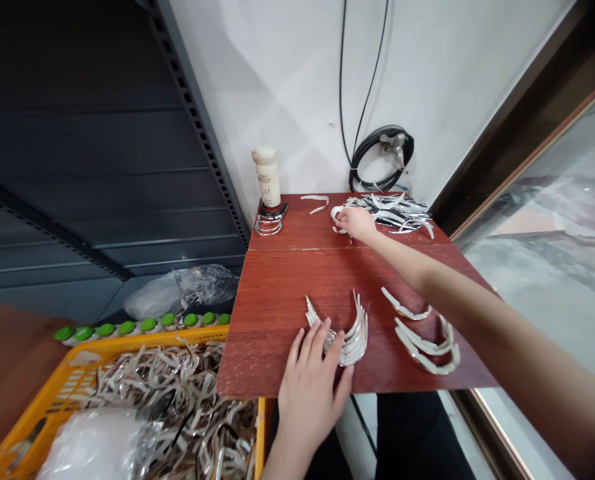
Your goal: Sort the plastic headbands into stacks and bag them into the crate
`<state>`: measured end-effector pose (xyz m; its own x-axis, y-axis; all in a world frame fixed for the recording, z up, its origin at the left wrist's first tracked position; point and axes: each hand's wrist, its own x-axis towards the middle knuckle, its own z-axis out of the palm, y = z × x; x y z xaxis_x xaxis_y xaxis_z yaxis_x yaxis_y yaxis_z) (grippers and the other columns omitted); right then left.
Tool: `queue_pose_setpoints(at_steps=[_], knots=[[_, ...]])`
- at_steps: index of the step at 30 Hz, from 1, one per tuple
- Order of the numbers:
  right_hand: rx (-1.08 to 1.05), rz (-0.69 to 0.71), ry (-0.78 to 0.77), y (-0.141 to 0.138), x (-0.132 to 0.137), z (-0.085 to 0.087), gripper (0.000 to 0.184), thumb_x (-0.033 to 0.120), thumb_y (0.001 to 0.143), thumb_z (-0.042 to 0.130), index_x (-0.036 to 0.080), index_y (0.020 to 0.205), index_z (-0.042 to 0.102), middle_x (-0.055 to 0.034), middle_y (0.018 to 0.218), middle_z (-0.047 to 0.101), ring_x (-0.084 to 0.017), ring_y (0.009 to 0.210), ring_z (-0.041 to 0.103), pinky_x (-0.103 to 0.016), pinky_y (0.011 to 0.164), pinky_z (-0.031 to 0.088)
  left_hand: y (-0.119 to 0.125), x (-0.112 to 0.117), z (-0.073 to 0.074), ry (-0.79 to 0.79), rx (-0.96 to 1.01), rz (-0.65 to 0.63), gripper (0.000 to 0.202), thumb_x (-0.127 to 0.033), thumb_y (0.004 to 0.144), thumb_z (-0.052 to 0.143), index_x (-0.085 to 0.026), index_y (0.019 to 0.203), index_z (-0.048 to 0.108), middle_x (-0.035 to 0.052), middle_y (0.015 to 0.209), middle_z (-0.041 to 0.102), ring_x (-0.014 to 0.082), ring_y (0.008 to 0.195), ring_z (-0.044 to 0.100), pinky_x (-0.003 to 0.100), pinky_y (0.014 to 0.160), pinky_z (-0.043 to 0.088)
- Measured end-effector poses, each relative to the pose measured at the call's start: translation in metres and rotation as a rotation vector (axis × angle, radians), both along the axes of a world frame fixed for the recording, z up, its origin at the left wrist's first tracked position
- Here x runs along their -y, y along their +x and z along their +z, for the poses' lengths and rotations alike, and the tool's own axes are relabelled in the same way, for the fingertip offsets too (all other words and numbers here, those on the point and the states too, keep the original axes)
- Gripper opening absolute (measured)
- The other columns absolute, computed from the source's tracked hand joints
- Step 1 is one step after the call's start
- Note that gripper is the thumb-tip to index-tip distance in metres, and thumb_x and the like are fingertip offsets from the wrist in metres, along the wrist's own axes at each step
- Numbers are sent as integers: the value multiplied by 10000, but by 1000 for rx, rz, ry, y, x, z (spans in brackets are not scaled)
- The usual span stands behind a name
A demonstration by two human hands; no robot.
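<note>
My left hand (310,380) lies with its fingers spread on the near part of the red-brown table, its fingertips touching a nested stack of thin, U-shaped white bands (353,343). At the far side, my right hand (358,223) reaches across the table with its fingers closed on a small white ring-shaped thing (336,215), whose exact kind I cannot make out. Right beside that hand lies a pile of black and white strips (394,212). A few more curved white bands (430,347) rest on the right, under my right forearm.
A white bottle (268,177) stands at the table's back left, above several shiny curved bands (268,225). A yellow crate (142,343) full of bands is on the left, near green-capped jars (150,325). A coiled black hose (360,160) is by the wall.
</note>
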<state>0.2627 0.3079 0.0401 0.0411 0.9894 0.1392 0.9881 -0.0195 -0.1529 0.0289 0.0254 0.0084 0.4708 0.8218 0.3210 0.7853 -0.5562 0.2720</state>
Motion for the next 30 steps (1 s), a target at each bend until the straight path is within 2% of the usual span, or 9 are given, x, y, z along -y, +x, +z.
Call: queue_pose_setpoints(at_steps=[3, 8, 13, 16, 19, 22, 25, 28, 30], knots=[[29, -54, -9, -7, 4, 4, 283, 285, 936, 519, 156, 1043, 748, -166, 1088, 719, -276, 1046, 652, -321, 879, 457, 0, 1, 0, 3, 0, -4, 434, -401, 957, 489, -268, 1366, 542, 29, 1502, 485, 235, 1359, 481, 467, 1136, 426], [57, -112, -66, -13, 4, 10, 293, 330, 932, 560, 119, 1057, 721, -200, 1123, 698, -282, 1067, 650, -333, 888, 463, 0, 0, -1, 1, 6, -4, 434, -402, 955, 491, -265, 1364, 543, 31, 1501, 486, 238, 1361, 478, 471, 1137, 425], [47, -149, -85, -16, -1, 3, 298, 312, 942, 555, 80, 1071, 690, -229, 1126, 683, -294, 1090, 645, -348, 909, 464, 0, 0, -1, -13, 12, -8, 439, -405, 952, 497, -272, 1369, 536, 32, 1501, 486, 240, 1356, 483, 477, 1135, 427], [21, -161, -47, -16, 0, -2, 265, 248, 916, 583, 59, 1086, 657, -242, 1096, 681, -303, 1072, 649, -349, 906, 468, 0, 1, -1, -16, 15, -6, 440, -403, 953, 496, -274, 1372, 532, 29, 1505, 481, 234, 1363, 475, 470, 1140, 424], [-27, -191, 52, -10, -1, 1, 284, 196, 971, 444, 64, 1189, 572, -233, 1079, 678, -294, 1032, 654, -366, 884, 473, 0, 1, -1, -19, 18, -8, 442, -397, 957, 488, -266, 1377, 528, 34, 1509, 475, 236, 1370, 467, 472, 1145, 416], [-194, -200, 257, 3, -7, 16, 293, 204, 1008, 325, 118, 1176, 549, -177, 1085, 672, -267, 1018, 635, -374, 883, 466, 0, 1, -2, -19, 18, -9, 439, -393, 957, 487, -267, 1376, 527, 35, 1507, 477, 236, 1373, 463, 474, 1147, 412], [-543, -127, 437, 17, -11, 43, 226, 248, 1000, 368, 165, 1029, 577, -74, 934, 656, -200, 894, 616, -323, 826, 480, 0, 1, -2, -13, 18, -8, 445, -392, 955, 488, -261, 1380, 518, 39, 1508, 475, 237, 1368, 469, 474, 1147, 411], [-942, 107, 334, 21, 1, 74, 160, 259, 968, 480, 169, 873, 572, 23, 671, 541, -118, 624, 519, -248, 670, 469, 1, 0, -3, 2, 22, -11, 483, -385, 954, 491, -212, 1405, 480, 57, 1506, 478, 238, 1377, 458, 467, 1160, 395], [-979, 305, 68, 16, 20, 90, 160, 249, 937, 559, 149, 817, 592, 37, 614, 519, -87, 565, 470, -218, 614, 443, 1, 0, -4, 15, 27, -10, 502, -376, 948, 504, -166, 1403, 467, 84, 1496, 487, 240, 1385, 449, 457, 1169, 384]])
